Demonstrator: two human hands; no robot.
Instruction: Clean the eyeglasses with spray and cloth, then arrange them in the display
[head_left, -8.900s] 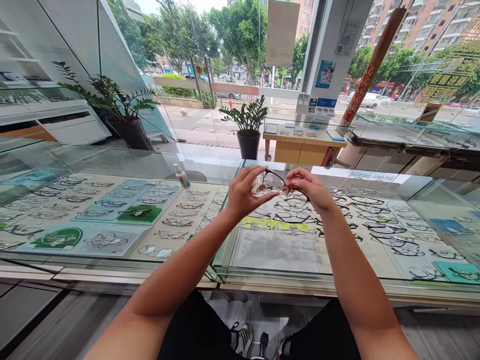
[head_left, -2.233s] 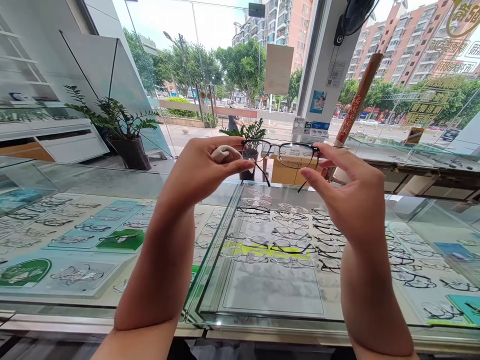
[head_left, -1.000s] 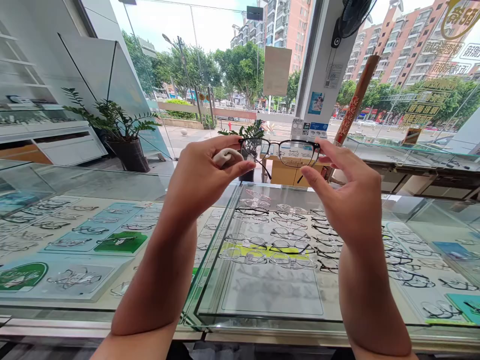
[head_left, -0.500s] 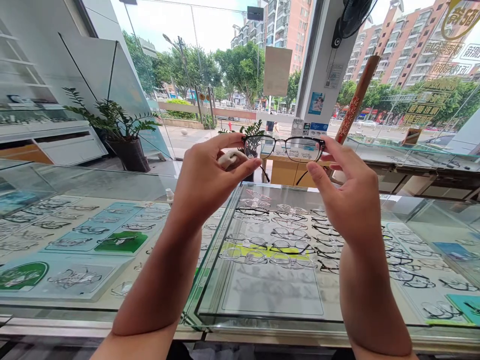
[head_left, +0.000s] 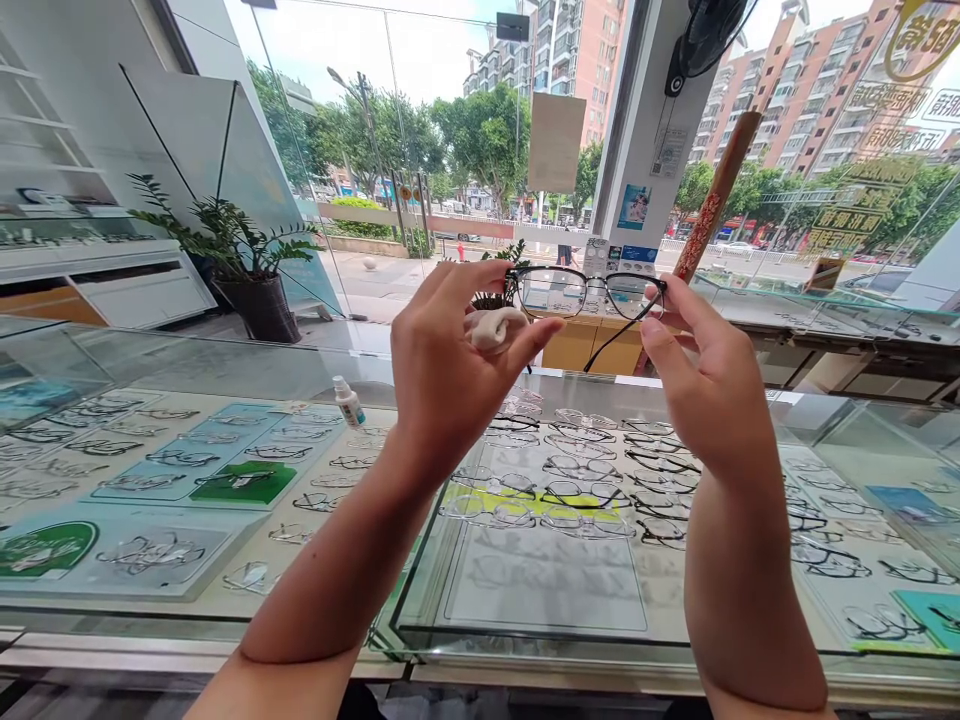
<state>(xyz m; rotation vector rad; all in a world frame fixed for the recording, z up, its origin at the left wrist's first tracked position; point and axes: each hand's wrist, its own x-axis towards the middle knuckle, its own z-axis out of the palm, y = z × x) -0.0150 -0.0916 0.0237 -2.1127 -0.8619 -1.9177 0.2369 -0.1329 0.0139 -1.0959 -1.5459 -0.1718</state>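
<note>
Between my two hands a pair of eyeglasses [head_left: 596, 283] with dark upper rims is held up above the glass counter, its lenses facing the window. My left hand [head_left: 457, 350] pinches the left end of the frame and also keeps a bunched pale cloth [head_left: 491, 328] in its palm. At the other end, my right hand [head_left: 705, 365] grips the corner of the frame near the hinge. One dark temple arm slants down to the left below the right lens. The other arm is mostly hidden behind my left hand.
Glass display cases [head_left: 525, 635] hold several rows of eyeglasses below my hands. A small spray bottle [head_left: 348, 402] stands on the counter at left. Beyond are a potted plant [head_left: 259, 300], a large window and a wooden cabinet [head_left: 577, 345].
The eyeglasses and both hands have shifted right, my left hand the most. The eyeglasses have turned, so a temple arm now crosses below the right lens. More of the spray bottle shows.
</note>
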